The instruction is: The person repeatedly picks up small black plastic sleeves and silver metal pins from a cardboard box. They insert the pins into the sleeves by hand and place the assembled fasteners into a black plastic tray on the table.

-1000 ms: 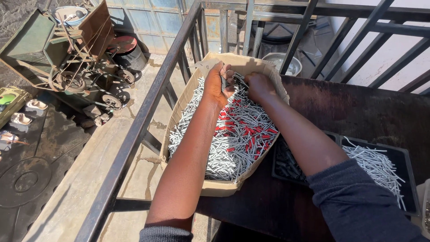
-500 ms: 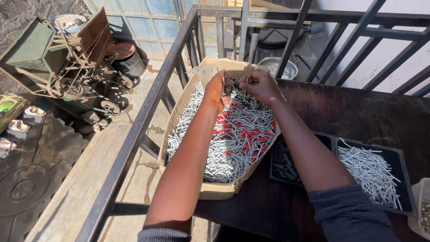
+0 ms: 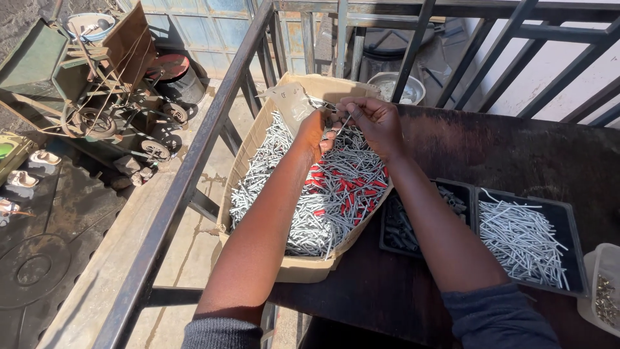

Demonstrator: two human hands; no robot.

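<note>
From the head view, looking straight down: both hands are over the far end of a cardboard box (image 3: 303,268) that sits on the dark counter (image 3: 516,155) against a metal railing (image 3: 194,168). The right hand (image 3: 374,123) has its fingers (image 3: 349,111) pinched together on one thin silver pin (image 3: 344,124), lifted just clear of the heap, while the left hand (image 3: 316,132) sits just beside it, touching the pile; whether its fingers are closed on anything I cannot tell, since the hand's back hides them. Below the fingers lies the heap of pins (image 3: 329,194), grey metal rods lying every which way, with red-sleeved pieces (image 3: 345,194) scattered through the middle. As for progress, I'd judge the sorting well short of done: the box is heaped nearly full. Nearer the person than the fingers and off to their right, two black trays sit side by side; the near tray (image 3: 413,226) holds a modest dark clump and the far tray (image 3: 526,239) a loose spread of bright pins (a fair pile, though far less than the box). A pale plastic tub (image 3: 600,291) with small brassy bits sits at the frame's right edge.
</note>
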